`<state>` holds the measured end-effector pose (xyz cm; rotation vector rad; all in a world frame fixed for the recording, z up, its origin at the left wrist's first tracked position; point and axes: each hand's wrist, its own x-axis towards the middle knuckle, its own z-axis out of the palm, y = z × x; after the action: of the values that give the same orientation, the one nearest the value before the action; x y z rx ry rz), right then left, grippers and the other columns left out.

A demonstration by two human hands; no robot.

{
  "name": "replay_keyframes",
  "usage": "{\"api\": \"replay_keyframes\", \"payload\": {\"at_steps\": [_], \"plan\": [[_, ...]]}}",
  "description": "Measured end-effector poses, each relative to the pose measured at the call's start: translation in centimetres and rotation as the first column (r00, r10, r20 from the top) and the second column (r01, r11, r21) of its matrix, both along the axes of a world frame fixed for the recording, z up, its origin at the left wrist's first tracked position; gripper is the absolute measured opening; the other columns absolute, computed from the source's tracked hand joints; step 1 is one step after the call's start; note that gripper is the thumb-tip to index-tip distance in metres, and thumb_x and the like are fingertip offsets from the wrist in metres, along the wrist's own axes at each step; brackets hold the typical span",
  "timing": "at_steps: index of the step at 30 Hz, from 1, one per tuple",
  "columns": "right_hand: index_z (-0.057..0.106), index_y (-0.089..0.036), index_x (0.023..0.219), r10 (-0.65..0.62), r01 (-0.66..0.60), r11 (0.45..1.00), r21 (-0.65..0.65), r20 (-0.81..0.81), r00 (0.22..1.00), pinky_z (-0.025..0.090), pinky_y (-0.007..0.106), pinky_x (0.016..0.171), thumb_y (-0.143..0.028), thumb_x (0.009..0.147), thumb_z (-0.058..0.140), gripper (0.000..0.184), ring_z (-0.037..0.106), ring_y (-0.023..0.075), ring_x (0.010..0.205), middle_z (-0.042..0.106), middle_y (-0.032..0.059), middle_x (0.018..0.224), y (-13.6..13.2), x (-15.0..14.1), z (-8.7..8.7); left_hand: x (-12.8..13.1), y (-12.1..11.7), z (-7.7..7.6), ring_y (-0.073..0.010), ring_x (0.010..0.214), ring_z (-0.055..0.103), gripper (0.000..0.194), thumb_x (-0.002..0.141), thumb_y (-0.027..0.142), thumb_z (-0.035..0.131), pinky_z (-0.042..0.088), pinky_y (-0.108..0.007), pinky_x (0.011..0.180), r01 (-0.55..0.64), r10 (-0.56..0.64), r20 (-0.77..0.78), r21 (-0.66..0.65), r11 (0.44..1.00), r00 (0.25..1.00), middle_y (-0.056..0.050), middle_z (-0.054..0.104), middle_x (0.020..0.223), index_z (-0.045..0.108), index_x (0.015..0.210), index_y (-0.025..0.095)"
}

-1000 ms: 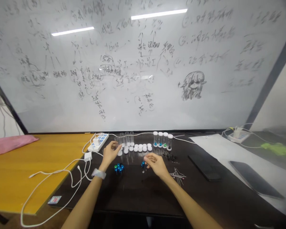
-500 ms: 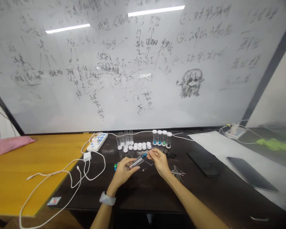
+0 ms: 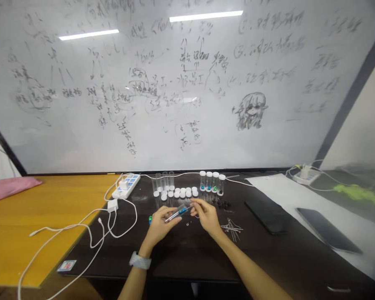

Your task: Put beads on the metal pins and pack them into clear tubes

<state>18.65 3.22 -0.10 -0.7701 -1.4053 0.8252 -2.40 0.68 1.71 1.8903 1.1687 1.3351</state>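
Note:
My left hand point(image 3: 158, 225) is closed around a clear plastic tube point(image 3: 173, 215), its mouth tilted up toward the right. Inside the tube's mouth sits a small shiny blue piece point(image 3: 183, 210); its exact kind is too small to tell. At that mouth my right hand point(image 3: 208, 218) pinches a thin metal rod point(image 3: 189, 207), which reaches to the blue piece. Just left of my left hand lies a green and blue shiny piece point(image 3: 150, 219), partly hidden. A few tiny bits point(image 3: 188, 224) lie on the dark table between my hands.
Behind my hands stand clear tubes point(image 3: 165, 183), several white caps point(image 3: 183, 193) and capped tubes point(image 3: 209, 182) with coloured pieces. Black pieces point(image 3: 223, 204) and thin metal pins point(image 3: 233, 229) lie right, near a black phone point(image 3: 265, 216). White cables point(image 3: 95, 237) and a power strip point(image 3: 126, 186) are left.
The blue piece has gone from outside the tube's mouth to inside it. My right hand has shifted slightly down and left, still pinching the thin rod.

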Motion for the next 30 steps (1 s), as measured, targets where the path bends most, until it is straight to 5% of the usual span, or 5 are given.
{"api": "replay_keyframes", "payload": {"at_steps": [12,17,26,30], "plan": [[0.074,-0.021,0.091,-0.108,0.065,0.988,0.138,0.333,0.937,0.044,0.027,0.054,-0.039,0.092,0.058,0.024,0.059,0.018,0.061,0.069,0.0048,0.077,-0.6,0.8,0.9,0.5,-0.6,0.6,-0.0187,0.072,0.06,0.029,0.072,0.041,0.08,0.047,-0.028,0.065,-0.005,0.005,0.061,0.008,1.0,0.998,-0.005,0.065,0.086,0.079,0.097,0.025],[0.073,-0.019,0.088,-0.043,-0.006,0.992,0.124,0.391,0.919,0.039,0.025,0.052,-0.039,0.092,0.058,0.025,0.052,0.0151,0.055,0.062,0.0015,0.066,-0.8,0.9,1.4,0.4,-0.7,0.5,-0.0197,0.077,0.062,0.029,0.075,0.04,0.078,0.049,-0.029,0.068,0.033,-0.033,0.005,0.012,0.999,0.999,-0.006,0.065,0.091,0.078,0.101,0.026],[0.07,-0.018,0.107,0.028,-0.022,0.999,-0.034,0.187,0.982,0.047,0.024,0.041,-0.047,0.089,0.061,0.034,0.056,0.0135,0.052,0.064,0.0041,0.079,-0.5,0.3,0.3,0.3,-0.2,0.2,-0.0185,0.072,0.06,0.031,0.076,0.041,0.078,0.048,-0.028,0.066,-0.065,0.065,0.011,0.065,0.996,0.998,-0.005,0.065,0.085,0.077,0.101,0.024],[0.07,-0.021,0.118,-0.011,-0.003,0.998,0.057,0.249,0.968,0.05,0.025,0.05,-0.044,0.094,0.056,0.036,0.061,0.0165,0.064,0.068,0.0076,0.091,-0.8,0.2,0.4,0.2,0.0,0.0,-0.018,0.074,0.061,0.032,0.078,0.042,0.075,0.049,-0.028,0.067,-0.081,0.079,0.027,0.089,0.993,0.996,-0.005,0.066,0.088,0.076,0.104,0.023]]}}
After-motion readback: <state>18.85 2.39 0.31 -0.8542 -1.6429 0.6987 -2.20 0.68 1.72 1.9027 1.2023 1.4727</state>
